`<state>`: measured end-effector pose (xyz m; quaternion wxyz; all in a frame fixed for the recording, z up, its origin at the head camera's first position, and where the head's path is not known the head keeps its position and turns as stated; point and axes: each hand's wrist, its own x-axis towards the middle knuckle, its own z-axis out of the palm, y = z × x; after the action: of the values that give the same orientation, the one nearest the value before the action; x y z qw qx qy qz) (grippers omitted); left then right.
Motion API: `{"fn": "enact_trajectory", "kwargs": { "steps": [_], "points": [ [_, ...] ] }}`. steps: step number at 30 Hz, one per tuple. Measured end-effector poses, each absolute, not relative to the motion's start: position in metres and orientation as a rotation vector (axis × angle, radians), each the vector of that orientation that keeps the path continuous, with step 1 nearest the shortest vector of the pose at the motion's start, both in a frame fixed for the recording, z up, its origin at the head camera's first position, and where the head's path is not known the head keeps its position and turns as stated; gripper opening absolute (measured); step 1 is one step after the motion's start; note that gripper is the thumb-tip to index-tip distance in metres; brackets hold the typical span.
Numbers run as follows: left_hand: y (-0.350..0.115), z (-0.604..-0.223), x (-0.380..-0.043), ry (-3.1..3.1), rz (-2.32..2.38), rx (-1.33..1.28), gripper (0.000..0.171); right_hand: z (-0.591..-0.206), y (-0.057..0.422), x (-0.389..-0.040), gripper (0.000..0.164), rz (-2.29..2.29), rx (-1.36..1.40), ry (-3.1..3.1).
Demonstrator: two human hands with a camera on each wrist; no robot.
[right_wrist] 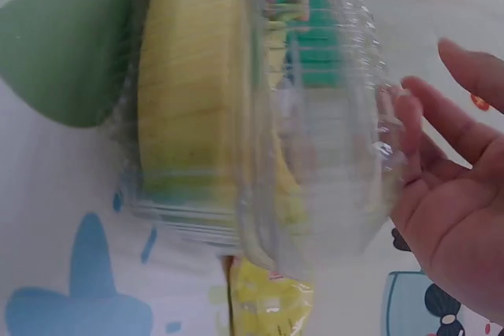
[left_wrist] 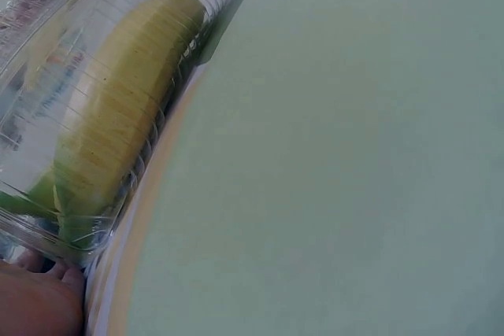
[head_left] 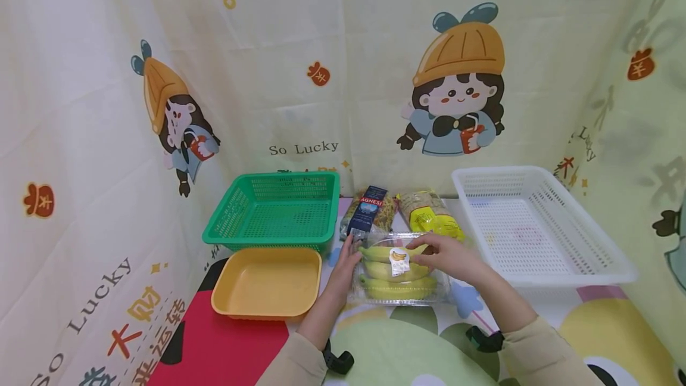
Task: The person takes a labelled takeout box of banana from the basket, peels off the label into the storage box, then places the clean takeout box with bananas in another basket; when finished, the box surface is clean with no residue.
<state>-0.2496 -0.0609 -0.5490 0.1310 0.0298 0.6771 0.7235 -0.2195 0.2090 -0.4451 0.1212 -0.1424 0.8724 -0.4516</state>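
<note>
A clear plastic clamshell box of bananas (head_left: 399,288) with a white banana-picture label sits in front of the person. The left hand (head_left: 343,271) holds the box by its left end. In the left wrist view, fingers (left_wrist: 59,273) reach in at the lower corner of the box. Over the lid lies the right hand (head_left: 450,258), its fingertips touching the top near the label. Seen from the right wrist, its fingers (right_wrist: 409,127) are loosely bent against the lid and the thumb stands apart.
Behind the box lie an Agnesi pasta bag (head_left: 370,210) and a yellow-labelled bag (head_left: 431,214). A green basket (head_left: 214,234) and a yellow-orange tray (head_left: 268,314) stand at left, a white basket (head_left: 568,279) at right. A printed curtain (head_left: 364,106) encloses the table.
</note>
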Motion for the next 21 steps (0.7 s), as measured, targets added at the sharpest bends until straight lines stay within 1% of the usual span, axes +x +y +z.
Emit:
{"fn": "enact_trajectory", "kwargs": {
  "steps": [5,12,18,21],
  "points": [
    [-0.060,-0.549,-0.249,1.968,2.091,0.064,0.070,-0.452,0.201,-0.221,0.025,-1.264,-0.541,2.490],
    [-0.060,-0.548,-0.249,1.972,2.097,0.083,0.070,-0.453,0.193,-0.225,0.009,-1.133,-0.646,2.497],
    [-0.060,-0.548,-0.249,1.977,2.086,0.097,0.070,-0.455,0.191,-0.227,0.004,-1.108,-0.672,2.485],
    [-0.061,-0.549,-0.249,1.977,2.089,0.099,0.070,-0.456,0.191,-0.227,0.005,-1.103,-0.672,2.482]
  ]
}}
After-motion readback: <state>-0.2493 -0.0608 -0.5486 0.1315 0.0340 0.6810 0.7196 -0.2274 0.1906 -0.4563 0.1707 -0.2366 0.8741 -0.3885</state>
